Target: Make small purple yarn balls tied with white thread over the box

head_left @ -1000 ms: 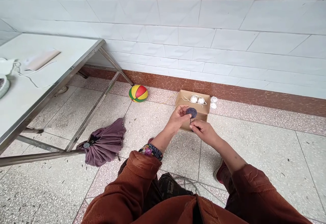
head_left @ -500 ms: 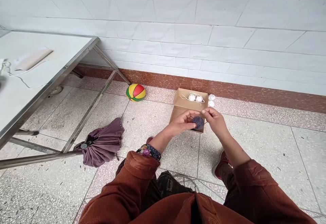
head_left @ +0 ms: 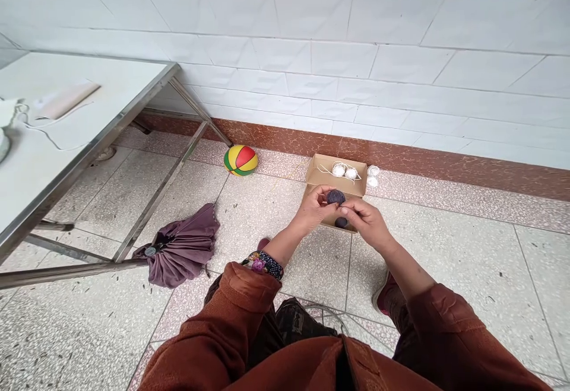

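A dark grey-purple ball of yarn (head_left: 335, 197) is held in my left hand (head_left: 312, 210), its fingers and thumb curled around the side. My right hand (head_left: 367, 222) is closed in a pinch on the yarn at the ball's lower right edge; a loose strand is too thin to make out. Both hands hover over an open cardboard box (head_left: 314, 192) on the floor. A second dark ball (head_left: 341, 222) shows below my fingers, inside the box. Two white balls of yarn (head_left: 345, 171) with loose strands lie in the box's far part, by the raised lid.
More white balls (head_left: 373, 175) lie right of the box, by the wall. A colourful ball (head_left: 241, 160) rests near a leg of the metal-framed table (head_left: 146, 91). A folded purple umbrella (head_left: 182, 245) leans at the table's lower bar. My shoe (head_left: 383, 295) stands at the right.
The held yarn ball has moved up and slightly left. My right hand has come down from above the ball to its lower right edge. The second dark ball has become visible.
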Motion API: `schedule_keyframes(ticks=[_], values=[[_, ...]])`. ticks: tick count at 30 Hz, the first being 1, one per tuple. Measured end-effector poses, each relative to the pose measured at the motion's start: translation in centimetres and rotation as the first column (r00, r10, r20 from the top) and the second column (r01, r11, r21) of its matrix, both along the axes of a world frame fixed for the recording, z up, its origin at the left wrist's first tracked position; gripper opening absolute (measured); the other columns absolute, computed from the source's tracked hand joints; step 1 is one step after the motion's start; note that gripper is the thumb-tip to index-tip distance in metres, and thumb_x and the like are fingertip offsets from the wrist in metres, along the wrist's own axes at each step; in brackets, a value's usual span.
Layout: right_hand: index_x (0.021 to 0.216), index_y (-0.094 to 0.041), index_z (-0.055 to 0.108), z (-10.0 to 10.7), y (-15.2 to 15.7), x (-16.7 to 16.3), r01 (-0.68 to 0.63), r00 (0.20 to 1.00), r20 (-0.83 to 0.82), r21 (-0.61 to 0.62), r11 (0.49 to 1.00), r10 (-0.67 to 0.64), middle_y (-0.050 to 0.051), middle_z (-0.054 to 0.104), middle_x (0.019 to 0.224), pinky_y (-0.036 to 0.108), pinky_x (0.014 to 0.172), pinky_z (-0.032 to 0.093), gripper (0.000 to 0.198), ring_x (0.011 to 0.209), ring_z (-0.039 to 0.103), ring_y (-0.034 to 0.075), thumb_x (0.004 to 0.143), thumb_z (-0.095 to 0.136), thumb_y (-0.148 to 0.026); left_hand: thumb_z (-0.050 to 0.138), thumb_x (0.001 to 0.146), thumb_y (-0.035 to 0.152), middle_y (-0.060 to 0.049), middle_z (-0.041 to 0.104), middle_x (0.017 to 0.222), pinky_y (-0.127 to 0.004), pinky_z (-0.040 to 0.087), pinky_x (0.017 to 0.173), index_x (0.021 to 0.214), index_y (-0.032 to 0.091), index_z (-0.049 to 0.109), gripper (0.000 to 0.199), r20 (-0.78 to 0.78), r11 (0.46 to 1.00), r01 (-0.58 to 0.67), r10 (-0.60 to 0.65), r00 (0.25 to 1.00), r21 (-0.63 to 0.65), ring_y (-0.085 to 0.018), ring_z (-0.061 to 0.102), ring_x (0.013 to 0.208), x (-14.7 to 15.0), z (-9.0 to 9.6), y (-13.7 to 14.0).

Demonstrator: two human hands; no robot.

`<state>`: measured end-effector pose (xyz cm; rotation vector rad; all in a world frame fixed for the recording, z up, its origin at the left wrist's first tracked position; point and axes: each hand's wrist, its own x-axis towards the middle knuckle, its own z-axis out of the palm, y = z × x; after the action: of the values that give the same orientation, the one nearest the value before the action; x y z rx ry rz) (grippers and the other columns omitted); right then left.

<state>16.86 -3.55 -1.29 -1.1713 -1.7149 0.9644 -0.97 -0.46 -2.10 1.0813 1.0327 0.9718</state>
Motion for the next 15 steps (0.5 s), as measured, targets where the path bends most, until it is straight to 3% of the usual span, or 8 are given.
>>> schedule_keyframes(ticks=[5,12,15], values=[[0.083,-0.023,0.067,-0.3,1.0,0.9,0.244,0.969,-0.029,0.012,0.97,-0.244,0.002,0.066,0.076,0.033,0.07,0.047,0.025,0.071,0.059,0.019,0.093,0.063,-0.046,0.081,0.07,0.025,-0.005,0.069,0.105,-0.032,0.049,0.089,0.11,0.017,0.066,0.044,0.066,0.981,0.188,-0.184,0.981,-0.049,-0.014,0.063,0.091,0.4,0.2,-0.5],[0.08,-0.024,0.064,-1.2,1.3,0.6,0.285,0.956,-0.043,-0.079,0.955,-0.289,0.001,0.064,0.074,0.031,0.067,0.047,0.027,0.071,0.058,0.019,0.09,0.062,-0.049,0.082,0.076,0.042,-0.005,0.067,0.102,-0.029,0.051,0.071,0.135,0.025,0.054,0.067,0.367,0.91,0.399,-0.335,0.868,-0.111,-0.016,0.068,0.081,0.3,0.7,-1.5],[0.083,-0.023,0.063,-1.6,1.1,0.0,0.28,0.957,-0.041,-0.111,0.954,-0.286,0.001,0.065,0.076,0.03,0.068,0.047,0.025,0.071,0.058,0.018,0.092,0.059,-0.047,0.081,0.077,0.048,-0.006,0.067,0.105,-0.029,0.05,0.068,0.135,0.024,0.055,0.068,0.439,0.91,0.39,-0.297,0.848,-0.138,-0.014,0.068,0.074,0.1,1.1,-1.5]])
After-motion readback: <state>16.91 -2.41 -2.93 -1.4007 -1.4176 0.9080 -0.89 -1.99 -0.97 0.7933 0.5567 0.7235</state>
